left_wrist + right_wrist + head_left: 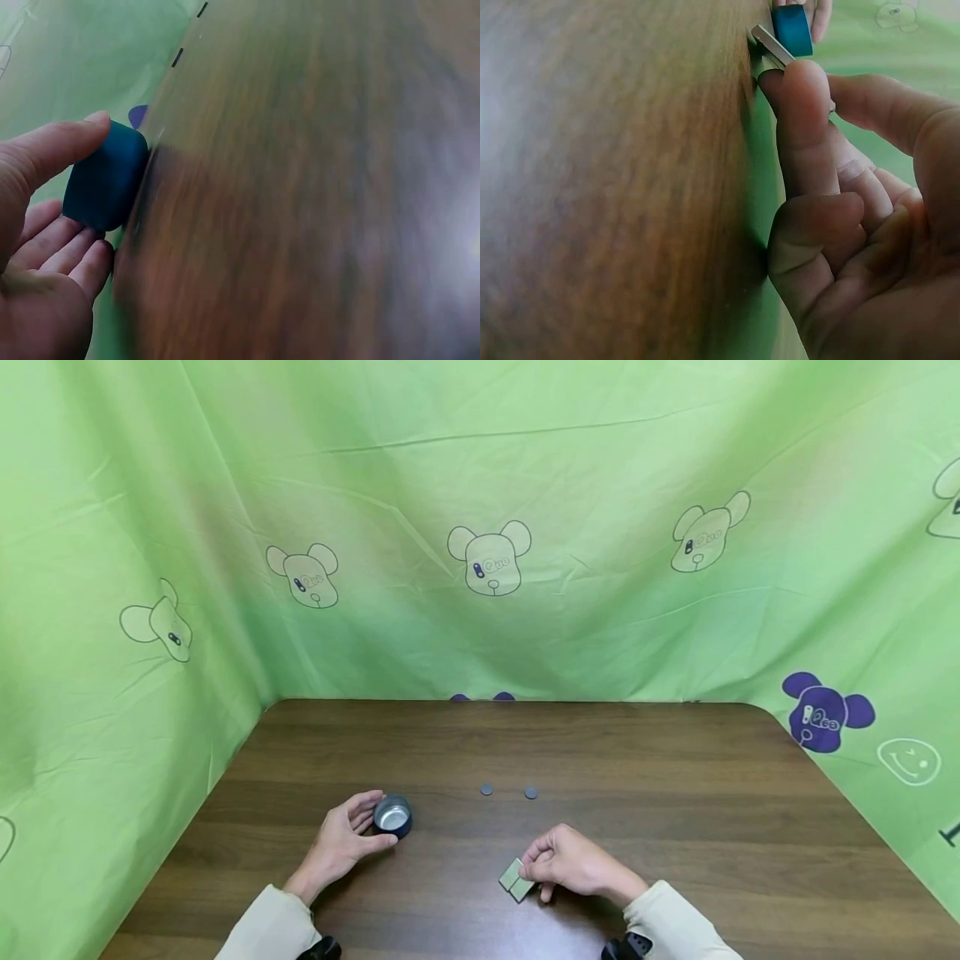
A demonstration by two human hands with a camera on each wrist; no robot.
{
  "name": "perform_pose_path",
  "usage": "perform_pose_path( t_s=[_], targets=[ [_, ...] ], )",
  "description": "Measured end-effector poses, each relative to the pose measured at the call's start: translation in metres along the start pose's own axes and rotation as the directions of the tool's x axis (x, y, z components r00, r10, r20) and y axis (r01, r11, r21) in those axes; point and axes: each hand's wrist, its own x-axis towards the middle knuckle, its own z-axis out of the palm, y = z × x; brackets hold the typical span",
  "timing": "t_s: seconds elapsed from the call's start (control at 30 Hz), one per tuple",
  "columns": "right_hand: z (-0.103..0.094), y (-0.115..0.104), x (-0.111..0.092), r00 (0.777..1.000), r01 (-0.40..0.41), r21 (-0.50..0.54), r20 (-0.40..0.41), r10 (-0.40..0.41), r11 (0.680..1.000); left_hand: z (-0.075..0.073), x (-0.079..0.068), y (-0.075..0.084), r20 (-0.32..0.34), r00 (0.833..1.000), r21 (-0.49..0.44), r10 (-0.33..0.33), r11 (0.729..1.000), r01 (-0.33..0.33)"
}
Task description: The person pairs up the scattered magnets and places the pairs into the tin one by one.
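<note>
My left hand (341,842) holds a small round cup (402,832), dark blue outside and silvery inside, between thumb and fingers at its left side. In the left wrist view the cup (109,176) shows a teal-blue wall with the thumb on one edge. Nearer the front, my right hand (573,862) pinches a small flat green piece (512,875) with a dark line across it. From the right wrist, this piece (772,46) appears thin and edge-on, tilted above the table; fingers hide part of it. The other fingers curl towards the palm.
Two small grey discs (487,790) lie apart on the brown wooden table (675,793), beyond the hands. Green cloth (390,635) printed with cartoon heads hangs behind the table and along its sides.
</note>
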Motion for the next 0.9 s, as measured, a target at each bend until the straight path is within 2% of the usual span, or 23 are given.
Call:
perform_pose_path(
  t_s=[0.47,0.73,0.9],
  targets=[
    [-0.002,-0.001,0.001,0.997,-0.076,0.105,-0.012,0.077,0.992,0.018,0.005,-0.001,-0.02,1.0,0.005,0.015,1.0,-0.014],
    [-0.004,-0.003,0.005,0.995,-0.098,0.248,-0.011,0.104,0.964,0.02,0.004,-0.001,-0.016,1.0,-0.005,0.015,1.0,-0.015],
    [-0.004,-0.004,0.007,0.993,-0.103,0.295,-0.021,0.114,0.95,0.022,0.005,-0.002,-0.023,1.0,-0.021,0.014,1.0,-0.015]
  ],
)
